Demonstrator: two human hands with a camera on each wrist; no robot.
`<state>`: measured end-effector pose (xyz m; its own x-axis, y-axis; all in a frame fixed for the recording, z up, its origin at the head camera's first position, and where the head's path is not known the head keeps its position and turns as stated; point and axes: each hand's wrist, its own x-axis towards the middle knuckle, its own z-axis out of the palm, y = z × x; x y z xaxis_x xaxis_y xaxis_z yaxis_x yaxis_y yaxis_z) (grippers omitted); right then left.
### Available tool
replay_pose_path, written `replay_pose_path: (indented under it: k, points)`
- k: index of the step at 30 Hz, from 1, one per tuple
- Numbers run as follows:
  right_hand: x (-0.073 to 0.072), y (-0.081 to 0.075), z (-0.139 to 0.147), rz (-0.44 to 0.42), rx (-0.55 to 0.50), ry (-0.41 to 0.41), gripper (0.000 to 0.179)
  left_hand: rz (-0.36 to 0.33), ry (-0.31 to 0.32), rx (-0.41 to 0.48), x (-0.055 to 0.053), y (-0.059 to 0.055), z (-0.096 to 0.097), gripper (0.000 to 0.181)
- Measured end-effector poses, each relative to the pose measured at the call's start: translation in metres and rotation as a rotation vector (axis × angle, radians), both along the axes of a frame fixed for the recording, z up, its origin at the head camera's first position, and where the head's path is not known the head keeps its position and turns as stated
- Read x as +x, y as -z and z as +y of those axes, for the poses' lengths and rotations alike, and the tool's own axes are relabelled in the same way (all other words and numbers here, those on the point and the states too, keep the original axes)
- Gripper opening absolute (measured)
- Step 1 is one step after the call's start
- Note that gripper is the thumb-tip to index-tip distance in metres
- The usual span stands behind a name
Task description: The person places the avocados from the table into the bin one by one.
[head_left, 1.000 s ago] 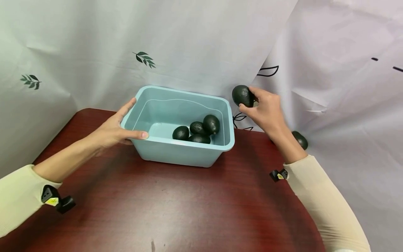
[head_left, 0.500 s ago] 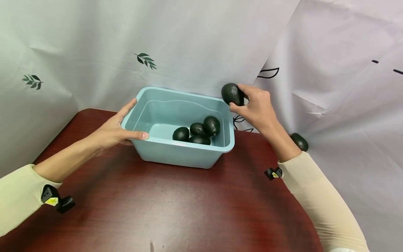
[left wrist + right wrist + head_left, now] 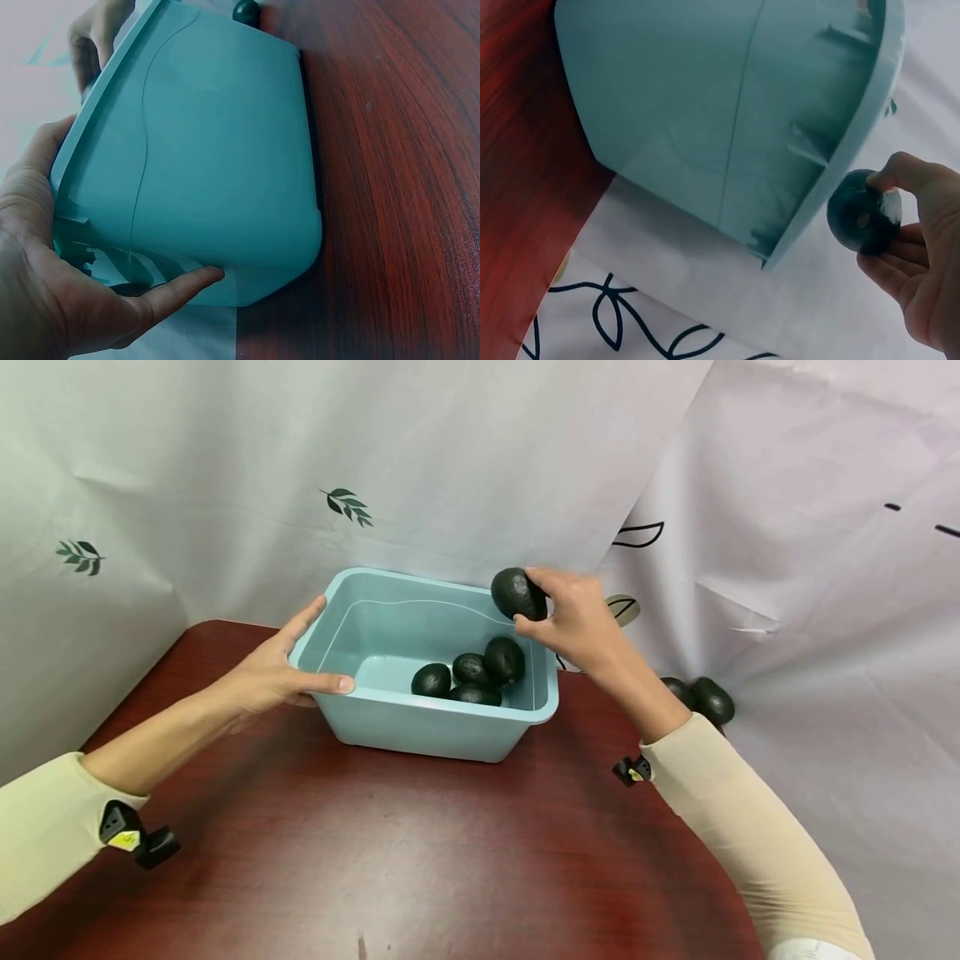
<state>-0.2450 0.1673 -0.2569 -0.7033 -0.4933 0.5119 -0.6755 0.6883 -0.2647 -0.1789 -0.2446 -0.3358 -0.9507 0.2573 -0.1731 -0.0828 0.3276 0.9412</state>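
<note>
A light blue plastic bin point(image 3: 420, 727) stands on the table in the head view. My left hand point(image 3: 266, 667) grips its left end, thumb along the near rim. In the left wrist view a finger point(image 3: 184, 292) presses the outer wall below the rim. Several dark green avocados point(image 3: 504, 660) lie inside, toward the right end. My right hand point(image 3: 576, 618) pinches another avocado point(image 3: 517, 594) between thumb and fingers, above the bin's far right corner. The right wrist view shows this avocado point(image 3: 855, 214) beside the rim, its rounded end toward the camera.
More avocados point(image 3: 712, 700) sit at the table's right edge, partly hidden by the right forearm. A white patterned sheet point(image 3: 465, 468) hangs close behind the bin. The reddish-brown wooden table point(image 3: 420, 852) extends toward the person.
My right hand has carried its avocado leftward, from beyond the bin's right side to over its far right corner. The left hand and bin have stayed put.
</note>
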Motion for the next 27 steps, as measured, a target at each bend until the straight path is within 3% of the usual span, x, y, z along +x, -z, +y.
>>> replay_pose_path:
  k: [9,27]
  points:
    - [0.002,-0.001,-0.014,-0.068,0.048,0.001,0.057,0.006,0.005,-0.001,-0.001,-0.002,0.000,0.127]
    - [0.000,0.009,-0.012,-0.053,0.105,-0.034,0.060,0.025,0.015,-0.041,-0.001,0.000,-0.002,0.126]
